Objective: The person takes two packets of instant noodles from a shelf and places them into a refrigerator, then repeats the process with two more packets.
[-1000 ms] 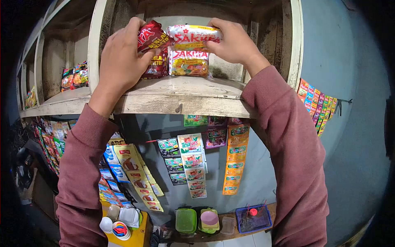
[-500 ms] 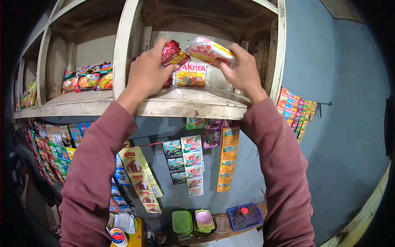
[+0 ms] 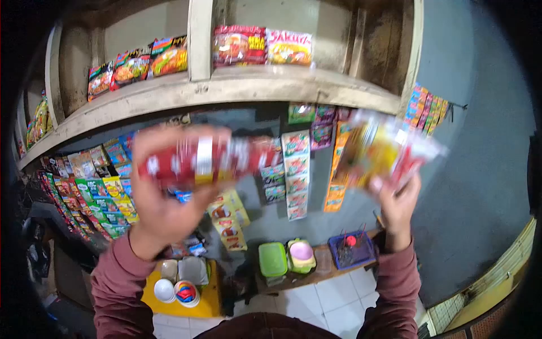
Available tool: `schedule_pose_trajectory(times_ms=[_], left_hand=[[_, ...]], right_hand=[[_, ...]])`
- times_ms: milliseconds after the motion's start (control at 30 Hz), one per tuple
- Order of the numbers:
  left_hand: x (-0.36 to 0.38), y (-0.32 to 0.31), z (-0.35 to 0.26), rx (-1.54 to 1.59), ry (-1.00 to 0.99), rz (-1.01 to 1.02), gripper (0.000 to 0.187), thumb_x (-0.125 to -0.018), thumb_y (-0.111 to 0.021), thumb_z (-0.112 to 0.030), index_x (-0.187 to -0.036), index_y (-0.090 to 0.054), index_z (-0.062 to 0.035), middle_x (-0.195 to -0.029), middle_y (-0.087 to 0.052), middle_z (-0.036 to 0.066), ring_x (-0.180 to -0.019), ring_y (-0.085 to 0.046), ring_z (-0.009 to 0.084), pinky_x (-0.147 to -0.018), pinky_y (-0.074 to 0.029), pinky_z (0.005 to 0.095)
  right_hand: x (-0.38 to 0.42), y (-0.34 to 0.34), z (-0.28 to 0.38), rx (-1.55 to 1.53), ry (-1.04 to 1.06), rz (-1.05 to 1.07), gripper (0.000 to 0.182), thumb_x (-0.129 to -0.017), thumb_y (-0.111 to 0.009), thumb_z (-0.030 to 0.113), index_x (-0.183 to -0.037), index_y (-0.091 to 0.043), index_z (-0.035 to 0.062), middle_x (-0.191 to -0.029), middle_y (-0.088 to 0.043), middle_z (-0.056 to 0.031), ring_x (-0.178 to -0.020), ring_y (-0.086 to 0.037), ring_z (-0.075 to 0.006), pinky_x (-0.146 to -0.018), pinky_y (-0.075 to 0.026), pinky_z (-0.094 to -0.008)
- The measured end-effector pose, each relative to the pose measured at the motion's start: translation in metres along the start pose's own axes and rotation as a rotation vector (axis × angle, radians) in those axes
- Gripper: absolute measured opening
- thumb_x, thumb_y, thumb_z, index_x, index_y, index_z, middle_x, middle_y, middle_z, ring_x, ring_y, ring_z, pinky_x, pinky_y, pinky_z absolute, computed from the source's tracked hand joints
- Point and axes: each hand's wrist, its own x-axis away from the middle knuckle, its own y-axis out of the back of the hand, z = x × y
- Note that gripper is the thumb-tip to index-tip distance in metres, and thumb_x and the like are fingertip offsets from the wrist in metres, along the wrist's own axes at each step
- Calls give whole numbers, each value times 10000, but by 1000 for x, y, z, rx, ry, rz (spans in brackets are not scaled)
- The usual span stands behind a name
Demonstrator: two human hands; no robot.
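My left hand (image 3: 164, 198) is closed round a dark red noodle packet (image 3: 203, 161), blurred by motion, below the shelf's front edge. On the right, my right hand (image 3: 398, 209) grips a yellow, white and red packet (image 3: 375, 152) by its lower side, also blurred. Above them, a red packet (image 3: 240, 45) and a white and yellow Sakura packet (image 3: 289, 48) stand side by side on the wooden shelf (image 3: 299, 78).
More noodle packets (image 3: 132, 68) stand in the left compartment. Sachet strips (image 3: 296, 175) hang below the shelf. Lower down are a green container (image 3: 272, 259), a blue tray (image 3: 353, 250) and a yellow table (image 3: 209, 305) with cups.
Both hands have come down and away from the shelf compartment, each with a packet, and moved farther apart. The view has tilted down, and the red packet beside the Sakura one now shows fully.
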Motion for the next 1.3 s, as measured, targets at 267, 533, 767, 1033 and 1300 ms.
schedule_pose_trajectory(times_ms=[267,533,767,1033,1300], left_hand=[[232,1,-24,648,1229,-175,478,-834,-685,48,-1240,-455,-55,-1136,-612,71,-986,-629,144,-866,-511,294],[345,-16,-73,845,1828,-961,368,-929,-616,-171,-1267,-522,-61,-1184,-620,79,-1074,-609,235,-943,-486,394],[295,-51,-71,694,1688,-957,264,-924,-609,-103,-1180,-565,-53,-1107,-652,48,-1005,-640,161,-909,-488,319],[287,-116,-95,719,1649,-994,285,-926,-623,-92,-1196,-550,-40,-1068,-661,46,-943,-652,134,-856,-521,306],[305,-125,-141,549,1693,-1235,316,-910,-657,-93,-1198,-536,-38,-1042,-668,40,-914,-660,133,-825,-541,301]], right_hand=[[218,-67,-66,-362,-830,360,375,-826,-727,20,-1163,-563,-1,-1095,-628,-39,-1031,-584,-108,-907,-468,-288],[302,-93,-92,-232,-1132,377,246,-843,-725,59,-1069,-640,17,-957,-629,8,-891,-561,-76,-799,-467,-248],[265,-103,-132,-634,-1307,251,289,-887,-674,85,-1153,-606,-8,-1068,-662,-38,-945,-613,-106,-841,-487,-260],[248,-56,-180,-688,-1373,704,544,-850,-668,49,-1345,-445,4,-1206,-624,-93,-1047,-633,-191,-897,-528,-341],[265,-74,-233,-1014,-1706,782,546,-904,-597,76,-1388,-353,13,-1304,-547,-130,-1165,-583,-251,-981,-496,-400]])
